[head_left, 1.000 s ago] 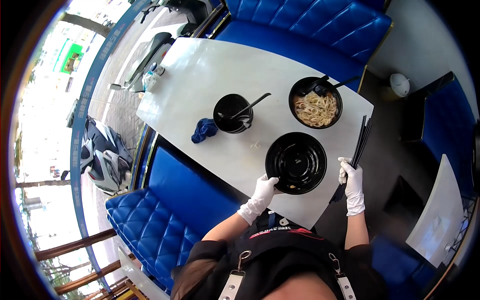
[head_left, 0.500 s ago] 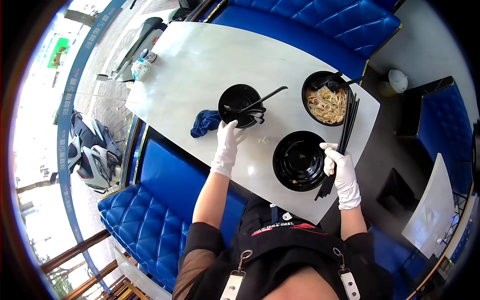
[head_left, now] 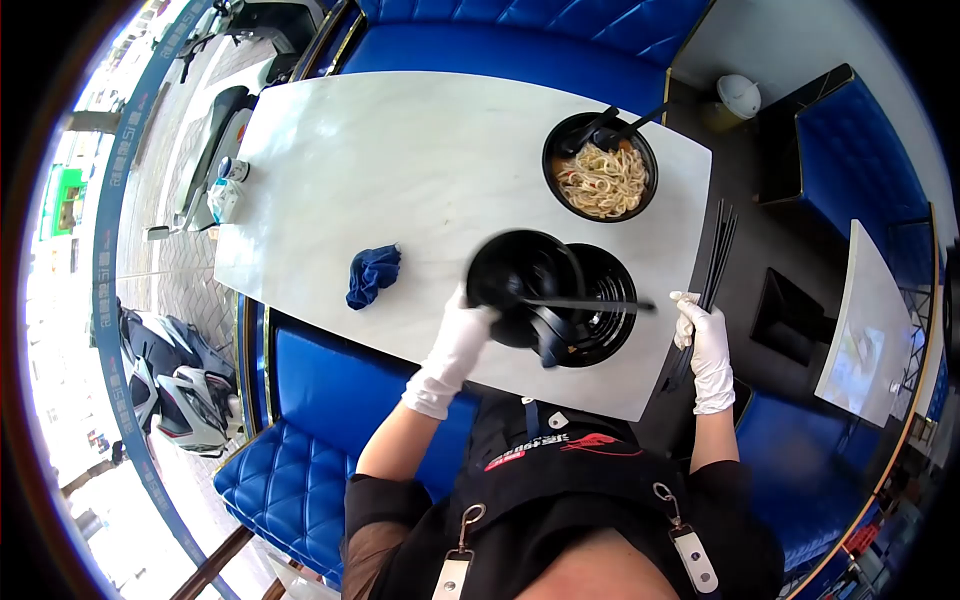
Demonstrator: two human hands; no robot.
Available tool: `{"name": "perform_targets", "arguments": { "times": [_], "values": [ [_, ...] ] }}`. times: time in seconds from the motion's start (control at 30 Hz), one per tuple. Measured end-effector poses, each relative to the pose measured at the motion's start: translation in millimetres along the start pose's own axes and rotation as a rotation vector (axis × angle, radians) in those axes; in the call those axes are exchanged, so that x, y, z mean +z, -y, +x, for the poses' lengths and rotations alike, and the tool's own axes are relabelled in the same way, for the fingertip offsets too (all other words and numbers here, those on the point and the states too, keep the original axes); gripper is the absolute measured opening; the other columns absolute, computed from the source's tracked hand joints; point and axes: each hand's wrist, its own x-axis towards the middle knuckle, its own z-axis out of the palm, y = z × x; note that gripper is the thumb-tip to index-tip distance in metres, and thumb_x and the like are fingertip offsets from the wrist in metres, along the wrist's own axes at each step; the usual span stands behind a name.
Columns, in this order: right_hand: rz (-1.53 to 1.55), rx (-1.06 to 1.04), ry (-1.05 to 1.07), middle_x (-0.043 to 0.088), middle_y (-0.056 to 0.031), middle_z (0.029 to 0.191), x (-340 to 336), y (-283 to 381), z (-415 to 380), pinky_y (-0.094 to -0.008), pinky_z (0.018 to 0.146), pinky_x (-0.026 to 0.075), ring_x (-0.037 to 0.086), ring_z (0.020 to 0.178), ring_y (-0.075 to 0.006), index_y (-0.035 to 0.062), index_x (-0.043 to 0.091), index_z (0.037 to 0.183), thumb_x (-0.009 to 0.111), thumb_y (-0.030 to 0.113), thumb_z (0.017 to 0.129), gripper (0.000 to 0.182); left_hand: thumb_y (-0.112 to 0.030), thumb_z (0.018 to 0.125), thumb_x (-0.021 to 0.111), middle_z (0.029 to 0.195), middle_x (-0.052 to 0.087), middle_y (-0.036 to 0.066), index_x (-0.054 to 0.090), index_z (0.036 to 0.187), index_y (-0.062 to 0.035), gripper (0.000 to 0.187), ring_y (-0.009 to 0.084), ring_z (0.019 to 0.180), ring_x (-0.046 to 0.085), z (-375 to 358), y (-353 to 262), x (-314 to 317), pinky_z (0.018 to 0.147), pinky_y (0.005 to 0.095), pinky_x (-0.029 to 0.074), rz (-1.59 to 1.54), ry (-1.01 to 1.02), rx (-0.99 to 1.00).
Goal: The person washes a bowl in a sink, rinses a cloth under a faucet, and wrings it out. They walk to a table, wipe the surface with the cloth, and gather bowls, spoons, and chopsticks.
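Note:
My gloved left hand (head_left: 462, 335) grips the rim of a black bowl (head_left: 492, 275), blurred by motion. Spoons and a ladle (head_left: 590, 303) lie in that bowl, the ladle's handle sticking out to the right. The bowl hangs partly over another black bowl (head_left: 612, 335) on the table, hiding its left side. In my gloved right hand (head_left: 692, 322) is a bundle of black chopsticks (head_left: 718, 262), held upright past the table's right edge. Farther back stands a black bowl of noodles (head_left: 602, 184) with black spoons in it.
A crumpled blue cloth (head_left: 373, 276) lies on the white table (head_left: 330, 170). A can (head_left: 234, 169) and a tissue pack (head_left: 224, 200) stand at its left end. Blue benches (head_left: 500, 55) flank it. A bin (head_left: 738, 98) and another table (head_left: 865, 325) are to the right.
My left hand has lifted the bowl with the spoons and moved it right, over the other bowl. My right hand has drawn the chopsticks away from the bowls. The view has shifted.

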Motion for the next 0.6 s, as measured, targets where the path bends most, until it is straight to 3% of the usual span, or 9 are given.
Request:
{"name": "perform_targets", "arguments": {
  "times": [0.03, 0.1, 0.3, 0.37, 0.43, 0.47, 0.5, 0.57, 0.6],
  "values": [
    [0.005, -0.007, -0.002, 0.042, 0.0029, 0.053, -5, 0, -1, -0.0235, 0.040, 0.033, 0.038, 0.040, -0.0073, -0.0003, 0.062, 0.098, 0.057, 0.013, 0.088, 0.017, 0.010, 0.078, 0.051, 0.100, 0.062, 0.012, 0.052, 0.123, -0.0014, 0.047, 0.0198, 0.082, 0.064, 0, 7, 12, 0.067, 0.0294, 0.055, 0.035, 0.072, 0.020],
    [-0.047, -0.033, -0.037, 0.042, 0.0033, 0.053, -14, 2, -2, -0.0233, 0.040, 0.033, 0.038, 0.040, -0.0066, -0.0004, 0.062, 0.099, 0.057, 0.013, 0.088, 0.017, 0.008, 0.078, 0.052, 0.098, 0.062, 0.011, 0.047, 0.128, -0.0013, 0.051, 0.0197, 0.080, 0.063, -1, 14, 38, 0.065, 0.0289, 0.055, -0.058, 0.166, -0.164],
    [-0.051, -0.115, -0.136, 0.043, 0.0032, 0.050, -45, -3, -6, -0.0233, 0.036, 0.031, 0.037, 0.038, -0.0061, 0.0012, 0.065, 0.097, 0.060, 0.012, 0.088, 0.015, 0.005, 0.077, 0.049, 0.110, 0.060, 0.018, 0.038, 0.135, -0.0005, 0.060, 0.0232, 0.085, 0.065, 28, 63, 70, 0.061, 0.0307, 0.056, 0.147, 0.156, -0.059],
    [-0.042, -0.097, -0.185, 0.042, 0.0033, 0.050, -49, -6, -9, -0.0232, 0.036, 0.032, 0.037, 0.037, -0.0062, 0.0015, 0.065, 0.097, 0.060, 0.013, 0.088, 0.016, 0.003, 0.077, 0.050, 0.112, 0.060, 0.019, 0.038, 0.135, 0.0008, 0.059, 0.0258, 0.089, 0.065, 37, 77, 67, 0.069, 0.0325, 0.056, 0.257, 0.095, 0.063],
    [-0.036, -0.089, -0.187, 0.042, 0.0032, 0.050, -49, -11, -11, -0.0231, 0.036, 0.032, 0.037, 0.037, -0.0064, 0.0018, 0.065, 0.096, 0.060, 0.013, 0.088, 0.015, -0.001, 0.077, 0.053, 0.115, 0.060, 0.021, 0.037, 0.135, 0.0020, 0.061, 0.0291, 0.092, 0.065, 33, 62, 64, 0.081, 0.0341, 0.053, 0.207, 0.180, -0.098],
    [-0.039, -0.081, -0.190, 0.042, 0.0033, 0.050, -49, -14, -12, -0.0231, 0.036, 0.032, 0.037, 0.037, -0.0064, 0.0018, 0.065, 0.096, 0.060, 0.013, 0.088, 0.015, -0.007, 0.077, 0.059, 0.114, 0.061, 0.022, 0.045, 0.129, 0.0042, 0.055, 0.0295, 0.090, 0.066, 38, 77, 61, 0.084, 0.0339, 0.051, 0.320, 0.126, 0.065],
    [-0.043, -0.074, -0.195, 0.042, 0.0033, 0.050, -49, -15, -12, -0.0232, 0.036, 0.032, 0.037, 0.037, -0.0063, 0.0019, 0.065, 0.095, 0.060, 0.013, 0.088, 0.014, -0.007, 0.077, 0.059, 0.114, 0.061, 0.022, 0.045, 0.129, 0.0042, 0.055, 0.0295, 0.090, 0.066, 31, 66, 56, 0.084, 0.0339, 0.051, 0.317, 0.129, 0.062],
    [-0.048, -0.073, -0.197, 0.043, 0.0036, 0.050, -46, -15, -13, -0.0231, 0.036, 0.033, 0.037, 0.037, -0.0061, 0.0021, 0.065, 0.095, 0.060, 0.014, 0.088, 0.014, -0.011, 0.079, 0.068, 0.102, 0.065, 0.016, 0.056, 0.117, 0.0041, 0.042, 0.0157, 0.083, 0.065, 9, 31, 28, 0.066, 0.0266, 0.053, 0.506, 0.045, 0.241],
    [-0.056, -0.076, -0.200, 0.043, 0.0036, 0.050, -44, -14, -13, -0.0229, 0.037, 0.033, 0.037, 0.037, -0.0059, 0.0020, 0.065, 0.095, 0.060, 0.014, 0.088, 0.014, -0.016, 0.078, 0.069, 0.102, 0.064, 0.018, 0.061, 0.108, 0.0006, 0.036, 0.0239, 0.083, 0.065, 16, 33, 7, 0.069, 0.0324, 0.053, 0.525, -0.056, 0.271]
  ]
}}
